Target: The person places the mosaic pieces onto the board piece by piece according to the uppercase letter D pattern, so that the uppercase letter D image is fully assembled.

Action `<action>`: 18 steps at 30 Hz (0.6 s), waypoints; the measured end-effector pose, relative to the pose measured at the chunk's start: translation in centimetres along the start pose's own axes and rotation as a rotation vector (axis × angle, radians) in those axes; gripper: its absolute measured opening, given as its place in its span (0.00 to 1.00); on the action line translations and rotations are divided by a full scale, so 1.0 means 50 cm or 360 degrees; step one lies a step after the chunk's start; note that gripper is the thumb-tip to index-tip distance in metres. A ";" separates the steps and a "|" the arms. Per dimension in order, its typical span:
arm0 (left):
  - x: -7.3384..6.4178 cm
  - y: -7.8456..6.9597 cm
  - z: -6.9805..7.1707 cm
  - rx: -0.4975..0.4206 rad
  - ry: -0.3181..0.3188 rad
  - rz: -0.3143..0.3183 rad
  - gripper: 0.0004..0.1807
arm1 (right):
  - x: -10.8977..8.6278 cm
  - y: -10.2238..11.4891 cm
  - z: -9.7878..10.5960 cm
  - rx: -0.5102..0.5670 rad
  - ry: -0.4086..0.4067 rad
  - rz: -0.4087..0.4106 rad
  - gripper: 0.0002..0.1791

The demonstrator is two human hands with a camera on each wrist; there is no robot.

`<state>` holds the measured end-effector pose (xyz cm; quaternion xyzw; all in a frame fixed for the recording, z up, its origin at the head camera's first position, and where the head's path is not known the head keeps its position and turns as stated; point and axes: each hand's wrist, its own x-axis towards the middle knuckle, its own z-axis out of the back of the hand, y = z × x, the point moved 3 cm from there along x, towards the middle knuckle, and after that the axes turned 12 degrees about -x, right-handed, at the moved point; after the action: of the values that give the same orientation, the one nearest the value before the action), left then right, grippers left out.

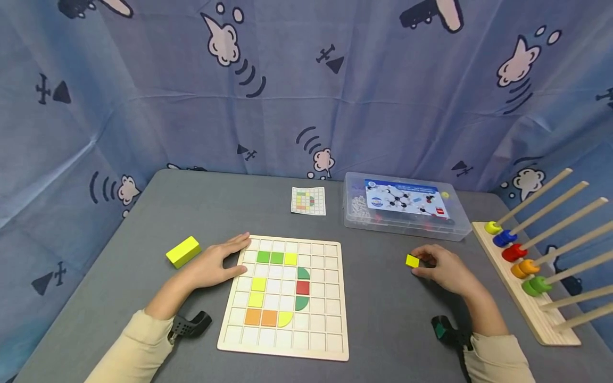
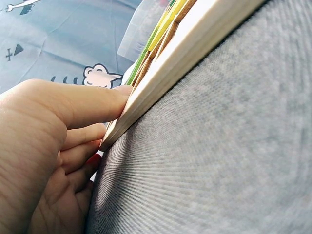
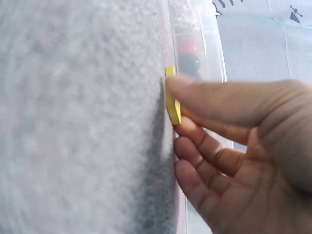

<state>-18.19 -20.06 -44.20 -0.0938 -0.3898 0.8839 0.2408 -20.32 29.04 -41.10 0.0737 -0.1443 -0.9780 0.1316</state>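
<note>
A wooden grid board lies on the grey table, with green, yellow, orange and red tiles in some of its squares. Some tiles are square, others quarter-round. My left hand rests against the board's upper left edge; in the left wrist view its thumb touches the rim. To the right of the board, my right hand pinches a small yellow square tile between thumb and fingers. The right wrist view shows this tile edge-on, close to the tabletop.
A yellow block lies left of my left hand. Behind the board is a small printed pattern card. A clear plastic case stands at the back right, and a wooden peg rack with coloured beads stands on the right.
</note>
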 end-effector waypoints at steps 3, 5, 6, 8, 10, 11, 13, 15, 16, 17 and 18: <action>-0.001 0.001 0.001 0.0004 -0.0004 0.0005 0.37 | 0.003 -0.003 -0.003 -0.0027 -0.0033 0.0013 0.16; -0.002 0.001 0.001 0.0015 -0.0012 -0.0002 0.37 | 0.005 -0.002 -0.005 -0.0036 -0.0041 0.0009 0.15; -0.003 0.001 0.001 0.0018 -0.0015 -0.0006 0.37 | 0.006 0.000 -0.005 -0.0037 -0.0044 0.0007 0.15; -0.003 0.001 0.001 0.0016 -0.0021 -0.0004 0.37 | 0.008 0.007 -0.005 -0.0024 -0.0047 0.0004 0.15; -0.002 0.001 0.000 0.0011 -0.0027 -0.0006 0.37 | 0.009 0.018 -0.003 0.0002 -0.0053 0.0017 0.15; -0.002 0.001 0.000 0.0011 -0.0028 -0.0005 0.37 | 0.010 0.026 -0.002 0.0025 -0.0056 0.0025 0.15; -0.001 0.001 0.000 0.0010 -0.0029 -0.0001 0.37 | 0.010 0.043 0.000 0.0071 -0.0072 0.0055 0.15; 0.000 0.002 0.000 0.0012 -0.0030 -0.0002 0.37 | 0.010 0.064 0.001 0.0106 -0.0102 0.0097 0.15; 0.000 0.001 -0.001 0.0009 -0.0028 -0.0003 0.37 | 0.009 0.075 0.001 0.0119 -0.0122 0.0122 0.15; 0.000 0.001 -0.001 0.0011 -0.0026 -0.0008 0.37 | 0.009 0.087 0.000 0.0131 -0.0137 0.0148 0.15; 0.000 0.000 -0.001 0.0016 -0.0023 -0.0010 0.37 | 0.009 0.099 -0.001 0.0141 -0.0153 0.0179 0.14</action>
<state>-18.17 -20.06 -44.24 -0.0850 -0.3875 0.8857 0.2414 -19.55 24.33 -39.71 0.0242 -0.1973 -0.9642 0.1757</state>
